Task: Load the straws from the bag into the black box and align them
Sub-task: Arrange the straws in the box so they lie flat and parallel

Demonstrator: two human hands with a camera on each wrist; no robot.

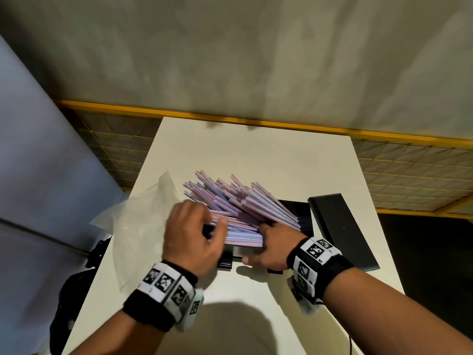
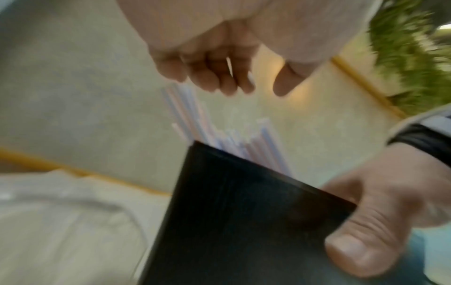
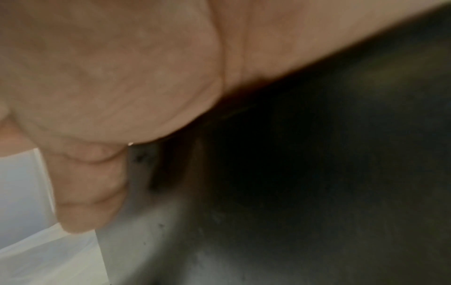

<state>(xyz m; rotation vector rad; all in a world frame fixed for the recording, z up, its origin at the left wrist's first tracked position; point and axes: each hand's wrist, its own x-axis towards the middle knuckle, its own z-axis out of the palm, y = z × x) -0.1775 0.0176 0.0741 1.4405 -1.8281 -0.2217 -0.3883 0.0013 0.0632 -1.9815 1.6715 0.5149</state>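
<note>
A thick bundle of pink, blue and white striped straws [image 1: 238, 206] lies fanned out in the black box [image 1: 303, 213], with its far ends spread well past the rim. My left hand [image 1: 210, 226] hovers at the bundle's near left side. In the left wrist view its fingers [image 2: 219, 77] hang loosely curled and hold nothing. My right hand [image 1: 263, 245] grips the box's near end, thumb [image 2: 366, 241] pressed on the black wall [image 2: 244, 221]. Straw tips [image 2: 219, 131] stick out above that wall. The right wrist view shows only palm and the dark box [image 3: 317, 173].
The crumpled clear plastic bag [image 1: 138, 221] lies left of the box on the white table [image 1: 256, 155]. The black lid [image 1: 343, 231] lies to the right, near the table's edge. A yellow-framed mesh fence [image 1: 409, 162] runs behind the table.
</note>
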